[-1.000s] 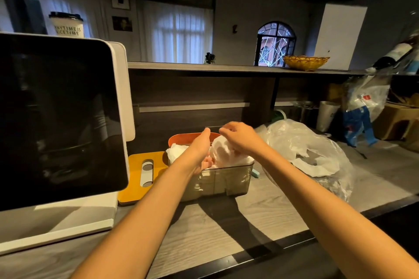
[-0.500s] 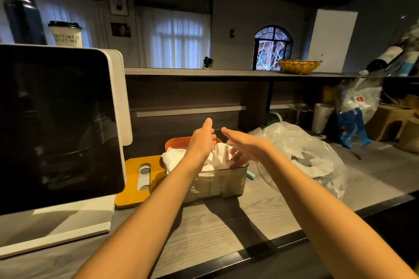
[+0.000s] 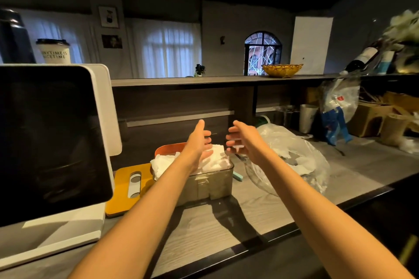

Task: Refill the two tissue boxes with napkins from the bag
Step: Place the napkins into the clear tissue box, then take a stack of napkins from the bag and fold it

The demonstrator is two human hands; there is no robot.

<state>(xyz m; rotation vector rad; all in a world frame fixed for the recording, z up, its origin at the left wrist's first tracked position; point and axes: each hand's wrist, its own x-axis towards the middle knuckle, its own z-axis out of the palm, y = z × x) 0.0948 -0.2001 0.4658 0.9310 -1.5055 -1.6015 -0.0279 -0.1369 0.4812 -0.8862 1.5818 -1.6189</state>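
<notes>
Items are placed relative to the clear tissue box (image 3: 205, 182) on the counter, largest first.

1. Screen terminal (image 3: 52, 138): left of the box, dark display, white stand.
2. Counter (image 3: 226, 217): grey wood grain, under the box.
3. Plastic bag (image 3: 288, 154): just right of the box, crumpled and see-through, loose white napkins inside.
4. Clear tissue box: open-topped, heaped with white napkins (image 3: 215, 158) that rise above its rim.
5. Yellow lid (image 3: 128, 188): flat, slotted, just left of the box and partly under the terminal's edge.
6. Orange tissue box (image 3: 169, 148): directly behind the clear one; only its rim shows, contents cannot be told.
7. Left hand (image 3: 199, 142): above the box's napkin heap, fingers straight, thumb up, holding nothing.
8. Right hand (image 3: 243, 140): above the box's right end, palm facing the left hand, fingers spread, blurred, holding nothing.

Handling note (judgement): the heap looks overfull. Press it down evenly with both flat palms and tuck stray corners inside the rim, so the slotted lid seats without trapping paper.
</notes>
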